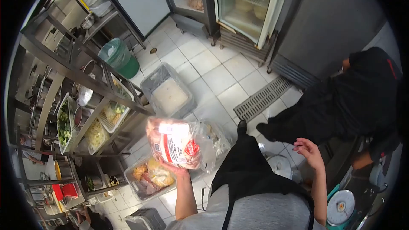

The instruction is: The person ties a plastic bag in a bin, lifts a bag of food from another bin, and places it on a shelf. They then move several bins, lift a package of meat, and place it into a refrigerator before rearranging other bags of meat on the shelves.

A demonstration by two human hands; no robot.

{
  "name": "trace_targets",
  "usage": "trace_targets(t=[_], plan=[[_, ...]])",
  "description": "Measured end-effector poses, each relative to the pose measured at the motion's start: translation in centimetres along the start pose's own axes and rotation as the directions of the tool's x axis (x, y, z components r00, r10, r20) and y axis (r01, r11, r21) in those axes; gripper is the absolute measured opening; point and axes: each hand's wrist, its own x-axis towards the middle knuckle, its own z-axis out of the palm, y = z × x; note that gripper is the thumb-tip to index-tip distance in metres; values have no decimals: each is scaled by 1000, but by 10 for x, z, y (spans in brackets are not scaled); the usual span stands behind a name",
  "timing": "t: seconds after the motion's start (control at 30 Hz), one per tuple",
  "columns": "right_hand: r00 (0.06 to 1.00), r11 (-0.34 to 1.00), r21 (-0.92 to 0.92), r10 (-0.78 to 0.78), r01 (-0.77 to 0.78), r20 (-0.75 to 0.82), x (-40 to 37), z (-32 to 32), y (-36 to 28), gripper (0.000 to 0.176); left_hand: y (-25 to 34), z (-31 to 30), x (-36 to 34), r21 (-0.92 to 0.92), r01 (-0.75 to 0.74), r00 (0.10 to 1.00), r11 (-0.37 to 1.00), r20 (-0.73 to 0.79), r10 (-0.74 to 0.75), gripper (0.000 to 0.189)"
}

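Note:
My left hand point(177, 169) holds up a clear plastic pack of raw meat point(155, 131), gripping it from below. The pack bears a white label with red bands and a round red seal. Loose clear wrap sticks out at its right side. Below it on the floor is a grey tub point(138, 192) with more bagged food point(159, 174) inside. Off to the right, my right hand point(310, 153) hangs in the air, fingers apart and loosely bent, holding nothing.
Behind the pack, a grey bin point(185, 86) stands on the tiles. A green trash can point(128, 66) is farther back. Steel shelving point(91, 74) with trays of cut vegetables lines the left. A fridge point(245, 8) stands ahead near a floor drain point(262, 99). A co-worker in black point(341, 98) is close on the right.

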Motion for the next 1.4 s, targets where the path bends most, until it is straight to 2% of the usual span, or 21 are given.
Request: trace_targets(t=[0.17,0.27,0.3,0.33,0.37,0.4,0.43,0.47,0.5,0.53,0.6,0.7,0.77,0.87,0.9,1.0,1.07,1.13,1.2,1.27,1.4], plan=[[995,996,-4,-88,88,36,56,-6,-67,32,-28,-1,47,-160,41,997,986,77,-29,68],[984,985,37,-170,168,61,131,-14,-100,31,-48,12,82,-179,-44,991,983,120,66,68],[981,984,39,-177,174,77,162,-11,-113,29,-51,11,96,-204,-49,997,978,52,61,70],[979,985,27,-173,171,111,197,-7,-122,29,-52,43,94,-123,-151,988,981,-40,147,73],[983,991,-9,-129,131,129,235,-4,-126,28,-58,33,117,-99,-181,983,978,-9,181,75],[986,995,-48,-85,93,145,275,-4,-126,28,-64,45,126,-116,-196,979,974,-72,188,74],[987,985,-155,-53,77,153,316,-7,-115,29,-71,43,142,-181,-164,982,970,65,178,72],[989,965,-255,-16,53,148,352,-12,-98,30,-78,41,153,-131,-181,983,975,-43,177,70],[984,808,-568,-70,153,165,378,-21,-74,30,-80,61,157,-144,-162,986,976,6,164,69],[974,545,-808,-115,225,195,400,-35,-51,30,-81,79,162,-184,-83,996,979,26,89,67],[963,374,-888,-83,268,256,427,-62,-10,33,-84,128,173,-142,-105,994,984,-20,103,67],[965,462,-886,210,44,158,437,-87,-4,33,-100,164,211,-140,-112,993,984,21,116,68],[918,514,-846,387,-137,86,448,-105,4,33,-108,202,228,-117,-126,991,985,16,129,68],[867,569,-742,497,-354,-32,480,-116,-7,35,-123,239,256,-124,-108,993,986,32,112,69],[863,569,-744,505,-349,-19,498,-120,-14,37,-130,253,267,-119,-115,992,986,39,120,69],[879,556,-777,477,-297,5,572,-121,-30,37,-148,265,285,-138,-72,997,988,22,76,69],[960,491,-861,280,-136,9,642,-119,-20,36,-159,286,306,-188,-58,995,981,68,72,70],[987,468,-875,35,124,159,702,-100,-39,35,-169,293,326,-188,-98,994,977,26,105,72],[969,565,-807,51,171,241,767,-74,-48,34,-172,316,334,-179,-122,993,976,-26,119,73],[933,493,-838,131,232,335,796,-18,-111,32,-179,313,349,-194,-159,986,968,-75,147,74],[776,338,-729,-6,595,630,869,83,-165,32,-183,310,380,-169,-218,965,961,-182,187,71]])
